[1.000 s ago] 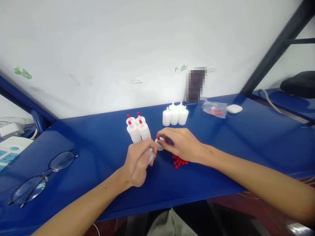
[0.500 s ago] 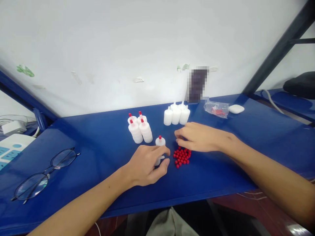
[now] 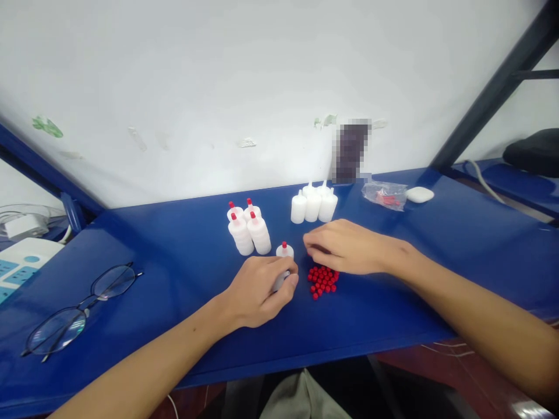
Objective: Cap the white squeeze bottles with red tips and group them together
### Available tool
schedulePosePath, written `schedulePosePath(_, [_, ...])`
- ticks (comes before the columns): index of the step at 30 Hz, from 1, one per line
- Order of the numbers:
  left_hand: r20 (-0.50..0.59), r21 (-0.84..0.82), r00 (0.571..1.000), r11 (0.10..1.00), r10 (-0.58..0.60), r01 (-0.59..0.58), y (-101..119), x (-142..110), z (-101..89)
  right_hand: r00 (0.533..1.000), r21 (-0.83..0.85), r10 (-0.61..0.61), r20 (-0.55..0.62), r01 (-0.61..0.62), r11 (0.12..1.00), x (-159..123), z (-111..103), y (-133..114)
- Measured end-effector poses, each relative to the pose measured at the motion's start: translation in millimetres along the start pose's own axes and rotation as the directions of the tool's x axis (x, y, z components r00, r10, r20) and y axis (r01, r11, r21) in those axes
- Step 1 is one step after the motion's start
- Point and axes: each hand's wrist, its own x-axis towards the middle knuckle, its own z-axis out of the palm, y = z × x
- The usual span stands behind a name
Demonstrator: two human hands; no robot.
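Observation:
My left hand [image 3: 264, 290] is closed around a small white squeeze bottle [image 3: 279, 281], mostly hidden by the fingers, its nozzle pointing right. Just behind it stands another white bottle with a red tip cap [image 3: 285, 250]. My right hand [image 3: 338, 245] hovers over the far side of a heap of small red caps [image 3: 322, 281], fingers pinched together. A bit of red shows at those fingertips, seemingly one cap [image 3: 309, 254].
Several red-capped bottles [image 3: 248, 233] stand at the back left, several uncapped ones [image 3: 312, 206] further right. Eyeglasses [image 3: 82, 308] and a power strip [image 3: 26, 265] lie left. A plastic bag [image 3: 385, 196] and a white rounded object [image 3: 420, 194] sit at the back right.
My right hand has moved slightly left, off the heap, with its fingers drawn together. My left fingers have closed in more tightly around the bottle.

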Motion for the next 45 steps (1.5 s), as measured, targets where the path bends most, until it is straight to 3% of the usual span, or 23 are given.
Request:
schedulePosePath(2, [-0.015, -0.021, 1.000, 1.000, -0.012, 0.012, -1, 0, 0.7, 0.989, 0.037, -0.063, -0.133, 0.069, 0.997, 1, 2, -7])
schedulePosePath(5, [-0.025, -0.084, 1.000, 0.996, 0.013, -0.015, -4, -1, 2.7, 0.937, 0.037, -0.214, -0.277, 0.232, 0.972, 4, 11, -21])
schedulePosePath(11, [-0.057, -0.155, 0.996, 0.985, 0.071, -0.079, -6, -1, 5.0, 0.855, -0.152, -0.339, -0.393, 0.303, 0.941, 9, 29, -36])
schedulePosePath(18, [-0.078, -0.201, 0.994, 0.976, 0.070, -0.085, -3, -2, 3.5, 0.758, -0.252, -0.445, -0.477, 0.367, 0.896, 11, 32, -37])
schedulePosePath(30, [-0.113, -0.202, 0.988, 0.971, 0.107, -0.128, 2, 0, 4.0, 0.718, -0.260, -0.484, -0.500, 0.409, 0.875, 12, 35, -43])
schedulePosePath(33, [-0.177, -0.215, 0.977, 0.963, 0.122, -0.159, 0, 0, 2.4, 0.683, -0.254, -0.452, -0.573, 0.376, 0.891, 12, 33, -41])
schedulePosePath(36, [-0.296, -0.278, 0.954, 0.951, 0.046, -0.132, -4, -2, 2.5, 0.640, -0.172, -0.349, -0.685, 0.323, 0.931, 10, 29, -33])
schedulePosePath(38, [-0.381, -0.357, 0.922, 0.930, -0.064, -0.083, -8, -4, 3.8, 0.657, -0.099, -0.245, -0.713, 0.251, 0.963, 9, 26, -27])
schedulePosePath(41, [-0.467, -0.427, 0.871, 0.902, -0.152, -0.071, -11, -5, 5.7, 0.742, -0.005, -0.069, -0.666, 0.087, 0.996, 10, 27, -21])
schedulePosePath(45, [-0.444, -0.371, 0.890, 0.925, -0.104, -0.077, -10, -5, 4.8, 0.871, 0.119, 0.121, -0.476, -0.073, 0.990, 15, 32, -23])
